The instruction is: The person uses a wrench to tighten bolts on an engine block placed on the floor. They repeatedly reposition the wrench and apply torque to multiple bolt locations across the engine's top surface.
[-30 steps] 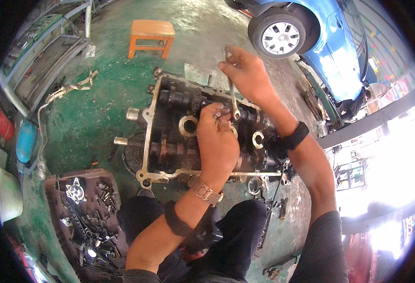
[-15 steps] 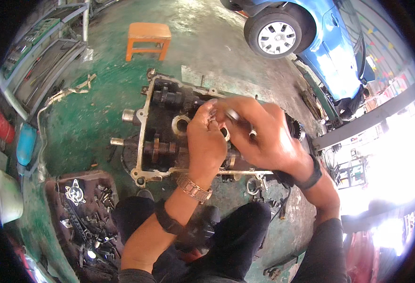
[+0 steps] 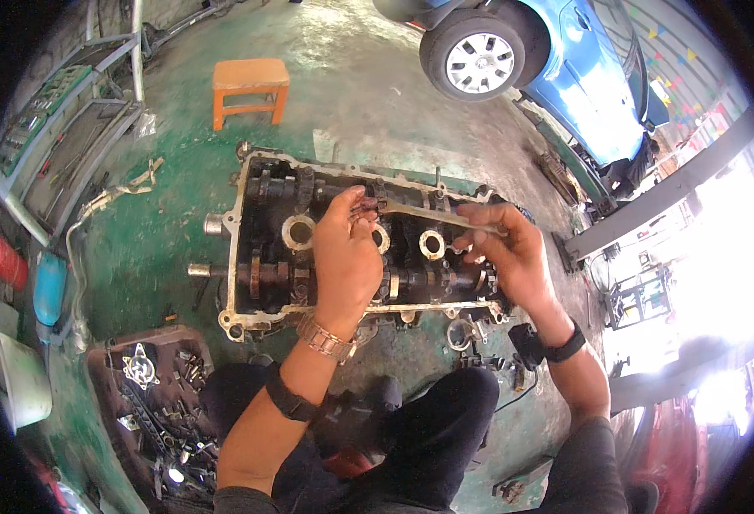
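An engine cylinder head (image 3: 233,295) with dark camshafts and pale round tube openings lies in front of me. Above its middle, my left hand (image 3: 347,265) is closed, its fingertips pinched round the left end of a long slim metal wrench (image 3: 428,212). What else those fingertips cover is hidden. My right hand (image 3: 514,257) grips the other end of the wrench, fingers over the top and thumb below. The wrench spans level between both hands, over the upper camshaft row.
A brown tray (image 3: 103,377) of loose metal parts sits at lower left. An orange stool (image 3: 251,75) stands beyond the engine part, and a blue car (image 3: 578,77) at far right. Metal shelving (image 3: 94,111), a red cylinder (image 3: 2,253) and a white bucket (image 3: 21,368) line the left.
My right hand has moved right, away from my left hand, and the wrench now stretches out between them. The whole view has shifted slightly, with the cylinder head lower and further left.
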Demonstrator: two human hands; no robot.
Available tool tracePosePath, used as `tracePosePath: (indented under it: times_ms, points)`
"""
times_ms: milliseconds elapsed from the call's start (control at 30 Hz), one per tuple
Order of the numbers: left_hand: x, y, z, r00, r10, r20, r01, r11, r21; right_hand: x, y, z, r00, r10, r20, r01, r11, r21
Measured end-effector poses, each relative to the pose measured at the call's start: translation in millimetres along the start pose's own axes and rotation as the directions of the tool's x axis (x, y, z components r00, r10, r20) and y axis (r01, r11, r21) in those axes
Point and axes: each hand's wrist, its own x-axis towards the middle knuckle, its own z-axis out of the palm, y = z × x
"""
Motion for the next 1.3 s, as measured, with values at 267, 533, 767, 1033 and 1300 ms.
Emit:
tracePosePath:
  times_ms: [267,533,767,1033,1300]
  points:
    - [3,-6,1,0.998,0.055,-0.041,-0.053,0.997,0.059,64,-10,-2,0.985,0.150,-0.087,-0.138,0.982,0.128]
    - [0,-9,4,0.998,0.029,-0.051,-0.027,0.999,0.042,85,-43,24,0.993,-0.082,-0.083,0.079,0.996,-0.041]
    - [4,-18,-2,0.994,0.110,0.025,-0.112,0.986,0.126,24,-61,25,0.840,-0.518,0.159,0.516,0.674,-0.529]
    - [5,-13,-6,0.997,0.044,0.069,-0.046,0.999,0.028,-61,-18,-27,0.904,0.005,-0.429,0.179,0.904,0.389]
    - [7,-11,-10,0.996,0.041,0.083,-0.049,0.993,0.105,-167,58,-90,0.752,0.352,-0.558,0.036,0.822,0.568]
